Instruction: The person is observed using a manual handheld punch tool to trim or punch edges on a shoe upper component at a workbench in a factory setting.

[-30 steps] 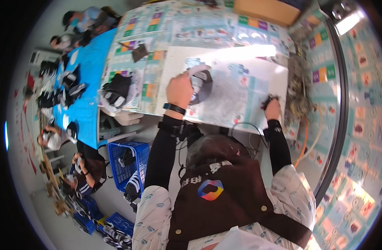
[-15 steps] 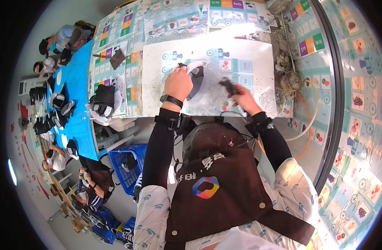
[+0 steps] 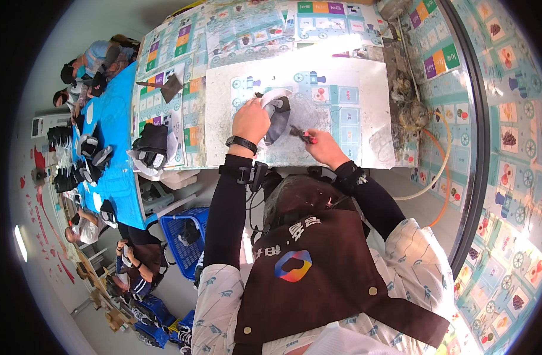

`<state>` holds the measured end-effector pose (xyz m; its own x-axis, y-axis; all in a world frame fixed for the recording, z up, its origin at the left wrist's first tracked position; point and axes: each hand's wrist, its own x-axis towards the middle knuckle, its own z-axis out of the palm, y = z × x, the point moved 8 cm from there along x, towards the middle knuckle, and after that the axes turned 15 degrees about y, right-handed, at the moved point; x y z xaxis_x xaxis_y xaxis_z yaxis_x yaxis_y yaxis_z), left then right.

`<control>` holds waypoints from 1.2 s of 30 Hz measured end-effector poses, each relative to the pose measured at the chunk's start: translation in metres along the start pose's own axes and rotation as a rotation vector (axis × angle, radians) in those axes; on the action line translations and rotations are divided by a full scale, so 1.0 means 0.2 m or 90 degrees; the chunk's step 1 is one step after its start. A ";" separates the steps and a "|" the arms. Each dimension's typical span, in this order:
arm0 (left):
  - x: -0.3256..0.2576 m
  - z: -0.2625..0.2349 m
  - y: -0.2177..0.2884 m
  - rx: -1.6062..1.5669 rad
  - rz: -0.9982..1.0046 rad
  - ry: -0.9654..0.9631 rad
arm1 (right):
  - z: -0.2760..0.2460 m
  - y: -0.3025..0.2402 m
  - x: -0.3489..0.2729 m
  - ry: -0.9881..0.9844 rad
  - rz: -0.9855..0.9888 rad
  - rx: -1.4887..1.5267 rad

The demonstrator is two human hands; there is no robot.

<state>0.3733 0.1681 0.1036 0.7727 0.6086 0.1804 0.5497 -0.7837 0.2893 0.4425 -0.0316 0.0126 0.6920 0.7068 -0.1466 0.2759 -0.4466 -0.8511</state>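
My left hand (image 3: 251, 125) is closed on a dark grey and white shoe part, seemingly an upper (image 3: 278, 121), lying on the white-covered part of the workbench. Its white edge curves up past my fingers. My right hand (image 3: 330, 148) grips a brush-like tool (image 3: 299, 132) with a dark, bristly head and a red part by the fingers. The tool's head points at the shoe upper, close to its right edge; whether it touches cannot be made out.
Another black-and-white shoe upper (image 3: 151, 149) sits at the bench's left edge, with a dark flat scraper-like tool (image 3: 170, 87) behind it. A grime-covered fixture (image 3: 414, 115) with hoses stands right. Further left are a blue table (image 3: 118, 186), a blue basket (image 3: 179, 245) and several people.
My right hand has moved left with the brush-like tool, bringing its head near the shoe upper. My left hand keeps its hold; the upper has barely shifted.
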 end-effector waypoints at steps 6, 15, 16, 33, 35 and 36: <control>-0.05 -0.04 -0.05 -0.024 0.037 0.048 | -0.01 -0.05 0.01 -0.005 -0.010 -0.015; -0.12 -0.07 -0.09 -0.016 -0.002 0.046 | 0.00 -0.08 0.02 -0.037 -0.009 -0.008; -0.13 -0.08 -0.10 -0.026 -0.017 0.039 | -0.01 -0.07 0.02 -0.010 0.011 0.013; -0.11 -0.05 -0.11 -0.019 -0.039 0.030 | -0.01 -0.07 -0.03 0.013 -0.031 -0.065; -0.08 -0.05 -0.10 -0.019 -0.009 0.031 | -0.03 -0.10 -0.03 0.024 -0.037 -0.089; -0.06 -0.05 -0.11 -0.019 -0.010 0.031 | -0.04 -0.11 -0.03 0.036 -0.042 -0.113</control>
<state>0.3488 0.1796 0.1046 0.7469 0.6272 0.2208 0.5520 -0.7700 0.3202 0.4380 -0.0296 0.0357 0.7039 0.7077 -0.0609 0.4315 -0.4942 -0.7547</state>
